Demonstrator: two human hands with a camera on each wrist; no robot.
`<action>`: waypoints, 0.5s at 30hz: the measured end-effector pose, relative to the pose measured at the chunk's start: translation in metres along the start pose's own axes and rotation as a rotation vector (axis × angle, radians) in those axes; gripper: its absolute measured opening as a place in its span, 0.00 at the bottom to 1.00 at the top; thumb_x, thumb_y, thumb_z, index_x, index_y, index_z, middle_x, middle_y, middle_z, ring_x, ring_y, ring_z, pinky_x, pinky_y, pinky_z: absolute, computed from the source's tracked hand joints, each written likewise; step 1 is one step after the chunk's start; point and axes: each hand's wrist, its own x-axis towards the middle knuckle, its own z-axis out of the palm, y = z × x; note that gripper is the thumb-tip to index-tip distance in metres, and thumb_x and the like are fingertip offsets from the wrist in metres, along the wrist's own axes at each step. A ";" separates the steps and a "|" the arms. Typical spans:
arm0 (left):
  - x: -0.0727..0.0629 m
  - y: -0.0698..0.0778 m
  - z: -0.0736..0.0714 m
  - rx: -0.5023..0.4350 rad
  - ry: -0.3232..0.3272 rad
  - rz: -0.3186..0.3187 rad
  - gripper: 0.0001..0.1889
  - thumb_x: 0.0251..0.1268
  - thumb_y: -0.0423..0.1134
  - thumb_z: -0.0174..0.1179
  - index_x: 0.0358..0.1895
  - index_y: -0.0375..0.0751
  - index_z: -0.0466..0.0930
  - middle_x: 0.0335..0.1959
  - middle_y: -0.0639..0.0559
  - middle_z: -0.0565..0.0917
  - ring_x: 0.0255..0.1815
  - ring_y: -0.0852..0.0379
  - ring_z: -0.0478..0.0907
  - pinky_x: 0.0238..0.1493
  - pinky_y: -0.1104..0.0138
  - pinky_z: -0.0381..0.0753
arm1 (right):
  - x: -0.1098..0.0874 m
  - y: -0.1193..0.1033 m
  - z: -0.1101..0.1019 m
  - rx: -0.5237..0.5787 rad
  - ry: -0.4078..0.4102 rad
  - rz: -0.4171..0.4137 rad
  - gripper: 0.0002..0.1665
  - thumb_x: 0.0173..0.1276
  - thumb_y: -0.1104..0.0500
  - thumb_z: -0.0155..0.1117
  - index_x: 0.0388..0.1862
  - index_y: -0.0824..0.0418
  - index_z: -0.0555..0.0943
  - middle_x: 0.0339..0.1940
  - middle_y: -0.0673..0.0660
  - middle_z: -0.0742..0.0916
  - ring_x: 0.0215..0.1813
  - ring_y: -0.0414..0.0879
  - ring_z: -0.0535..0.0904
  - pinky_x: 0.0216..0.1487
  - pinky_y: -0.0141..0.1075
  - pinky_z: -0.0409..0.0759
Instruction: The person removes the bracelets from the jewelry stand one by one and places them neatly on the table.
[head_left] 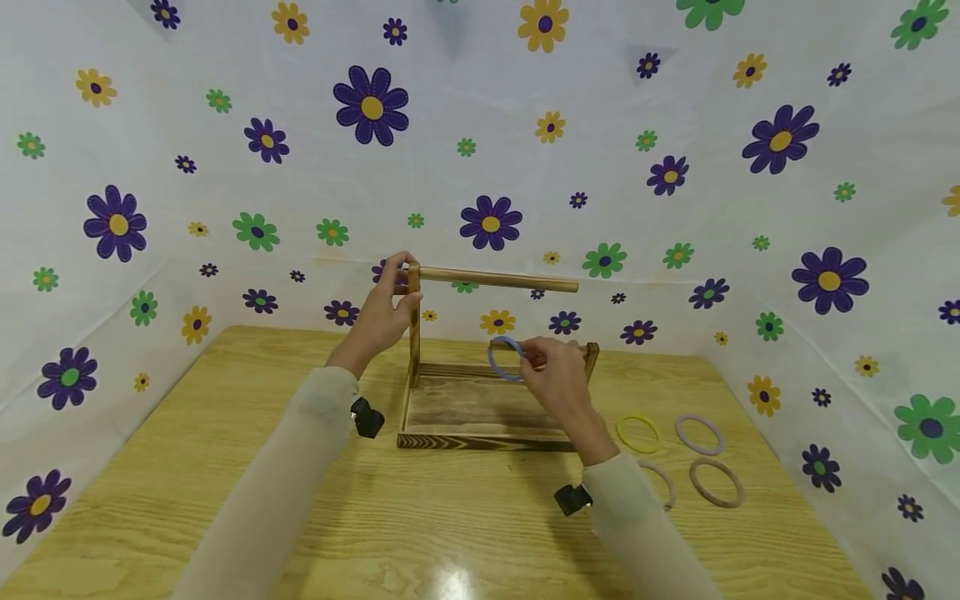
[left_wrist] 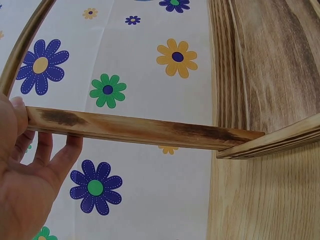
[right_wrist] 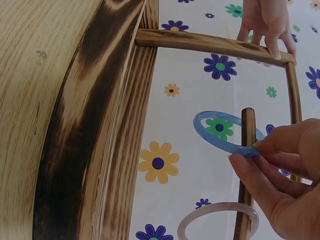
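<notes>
A wooden bangle stand with a tray base [head_left: 480, 408] and two rods stands on the table. My left hand [head_left: 382, 312] grips the top of its left post [left_wrist: 140, 131], thumb and fingers on opposite sides. Between thumb and fingertips, my right hand [head_left: 558, 375] pinches a blue bangle [right_wrist: 222, 145]. That bangle encircles the free end of the lower rod [right_wrist: 248, 127], whose tip pokes through. Farther along this rod hangs a pale pinkish bangle [right_wrist: 215, 206]. The upper rod [head_left: 498, 279] carries nothing.
Right of the stand, a yellow bangle [head_left: 638, 451], a lilac bangle [head_left: 705, 452] and a brown bangle [head_left: 717, 503] lie on the wooden table [head_left: 420, 517]. The right sleeve partly covers a greyish bangle [head_left: 670, 483]. A flowered cloth [head_left: 420, 183] hangs behind and at both sides.
</notes>
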 end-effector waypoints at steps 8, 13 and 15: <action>0.000 0.001 0.000 0.013 0.006 -0.005 0.24 0.83 0.35 0.49 0.73 0.52 0.53 0.62 0.36 0.72 0.67 0.36 0.74 0.56 0.42 0.83 | 0.002 -0.003 0.004 -0.002 0.005 -0.004 0.09 0.63 0.72 0.70 0.42 0.70 0.89 0.32 0.65 0.92 0.33 0.56 0.91 0.73 0.77 0.56; -0.001 0.001 0.000 0.010 0.003 -0.004 0.24 0.83 0.34 0.49 0.73 0.52 0.53 0.63 0.34 0.72 0.67 0.36 0.73 0.57 0.42 0.82 | 0.003 -0.007 0.006 0.002 -0.008 -0.011 0.08 0.64 0.71 0.70 0.42 0.71 0.89 0.35 0.66 0.92 0.34 0.55 0.91 0.45 0.50 0.90; -0.001 0.001 0.000 0.007 0.001 -0.001 0.24 0.83 0.34 0.48 0.73 0.51 0.53 0.63 0.33 0.72 0.67 0.36 0.73 0.58 0.41 0.82 | 0.004 -0.008 0.006 0.008 -0.017 -0.007 0.09 0.64 0.71 0.70 0.43 0.71 0.89 0.35 0.66 0.92 0.34 0.55 0.91 0.36 0.44 0.90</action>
